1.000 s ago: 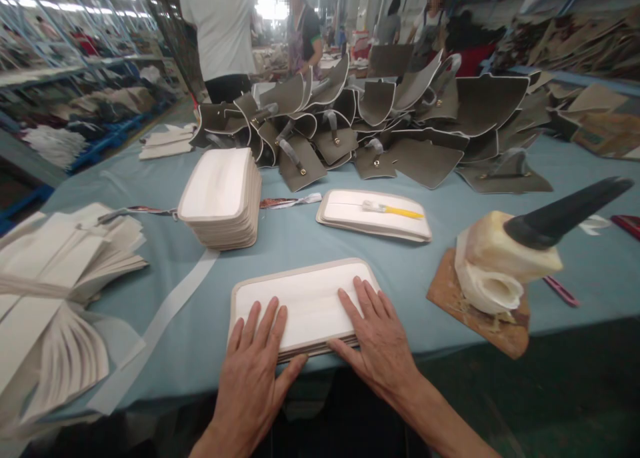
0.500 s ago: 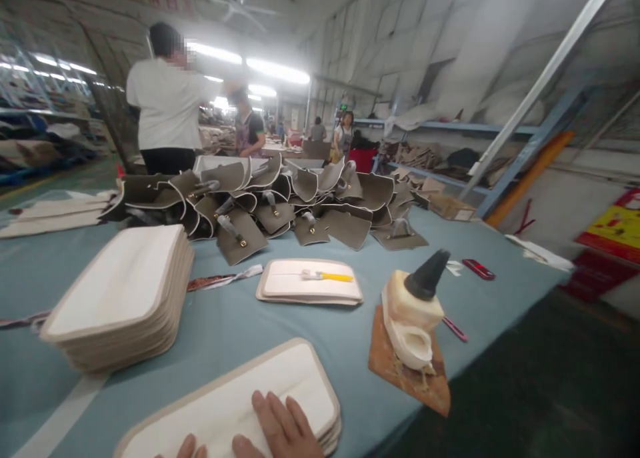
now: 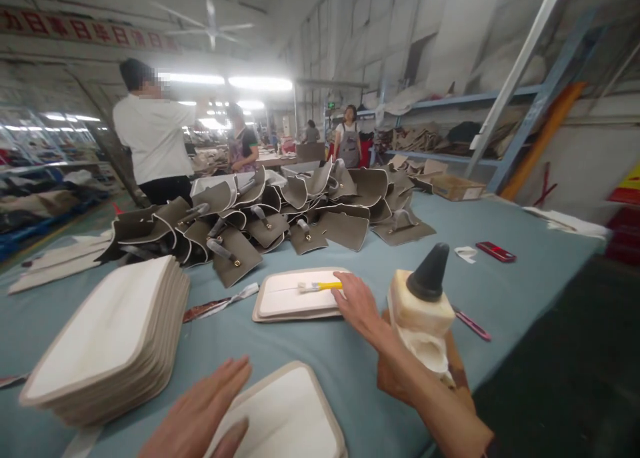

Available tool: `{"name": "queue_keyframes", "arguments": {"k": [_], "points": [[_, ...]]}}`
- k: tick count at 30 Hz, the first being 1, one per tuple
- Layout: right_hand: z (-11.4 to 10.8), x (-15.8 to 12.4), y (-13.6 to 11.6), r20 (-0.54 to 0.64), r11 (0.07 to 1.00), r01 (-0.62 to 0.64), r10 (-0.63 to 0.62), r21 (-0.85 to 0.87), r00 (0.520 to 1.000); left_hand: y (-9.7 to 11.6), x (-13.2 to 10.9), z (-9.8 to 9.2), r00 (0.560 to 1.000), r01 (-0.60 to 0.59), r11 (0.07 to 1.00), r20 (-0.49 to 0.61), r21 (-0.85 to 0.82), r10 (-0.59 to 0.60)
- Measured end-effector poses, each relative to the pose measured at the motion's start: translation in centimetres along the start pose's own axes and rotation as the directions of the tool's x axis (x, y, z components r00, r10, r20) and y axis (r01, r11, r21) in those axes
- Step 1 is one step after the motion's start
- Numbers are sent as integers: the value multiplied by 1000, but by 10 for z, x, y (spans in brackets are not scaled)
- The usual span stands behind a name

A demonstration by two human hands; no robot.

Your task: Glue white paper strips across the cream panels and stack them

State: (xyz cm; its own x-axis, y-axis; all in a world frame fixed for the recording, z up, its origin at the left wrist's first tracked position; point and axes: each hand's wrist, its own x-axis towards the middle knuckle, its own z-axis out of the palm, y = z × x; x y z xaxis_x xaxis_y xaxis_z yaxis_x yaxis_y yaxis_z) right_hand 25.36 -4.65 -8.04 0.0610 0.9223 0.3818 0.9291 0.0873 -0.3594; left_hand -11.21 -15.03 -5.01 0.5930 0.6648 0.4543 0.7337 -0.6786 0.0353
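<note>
My right hand [image 3: 356, 303] reaches across to a paintbrush [image 3: 310, 287] with a yellow handle and pale bristles. Its fingers and thumb close about the handle's end, while the brush still lies flat on a small pile of cream panels [image 3: 280, 298] with rounded corners. My left hand [image 3: 203, 405], fingers stretched out and thumb apart, hovers at or rests on the left side of a nearer panel stack [image 3: 295, 405]; contact is unclear. Beside my right forearm, a pale glue-crusted bottle [image 3: 420, 305] with a black cone cap stands on a brown board [image 3: 393, 378].
A tall stack of cream panels [image 3: 110, 331] stands at left. Brown bag pieces [image 3: 345, 225] with handles heap along the back. A pink cutter [image 3: 473, 325] and a red-black phone-like object [image 3: 496, 251] lie at right. Several people are beyond the table.
My right hand has left the near panel stack and moved forward to the brush handle. My left hand has come further into view, fingers extended. The view has shifted slightly.
</note>
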Motion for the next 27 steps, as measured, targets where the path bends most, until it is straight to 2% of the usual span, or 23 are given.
{"name": "queue_keyframes", "arguments": {"k": [2,4,6,8,10,13,20,24,27], "points": [[4,7,4,48,1000,3,-2,-22,999,-2,54,7,997,-43,999,58,-32,45],[6,12,8,96,999,-1,5,-43,995,-2,102,22,979,-67,994,184,-92,83],[6,17,13,139,998,-9,17,-57,990,-2,135,42,945,-20,994,323,-104,53],[6,23,19,181,998,-11,22,-59,983,-3,152,61,919,-1,996,391,-92,37],[6,31,24,227,998,-9,22,-59,974,-6,157,74,898,2,996,439,-87,36],[3,43,29,310,998,6,14,-65,951,-8,156,82,865,18,996,501,-89,30],[-11,67,24,496,987,131,-68,-93,866,-3,157,77,817,63,994,577,-87,-2],[-20,78,18,556,976,179,-79,-127,827,-2,157,74,809,75,992,588,-100,-1],[-26,88,11,571,974,180,-71,-136,818,-2,156,73,811,84,990,586,-114,-1]]}}
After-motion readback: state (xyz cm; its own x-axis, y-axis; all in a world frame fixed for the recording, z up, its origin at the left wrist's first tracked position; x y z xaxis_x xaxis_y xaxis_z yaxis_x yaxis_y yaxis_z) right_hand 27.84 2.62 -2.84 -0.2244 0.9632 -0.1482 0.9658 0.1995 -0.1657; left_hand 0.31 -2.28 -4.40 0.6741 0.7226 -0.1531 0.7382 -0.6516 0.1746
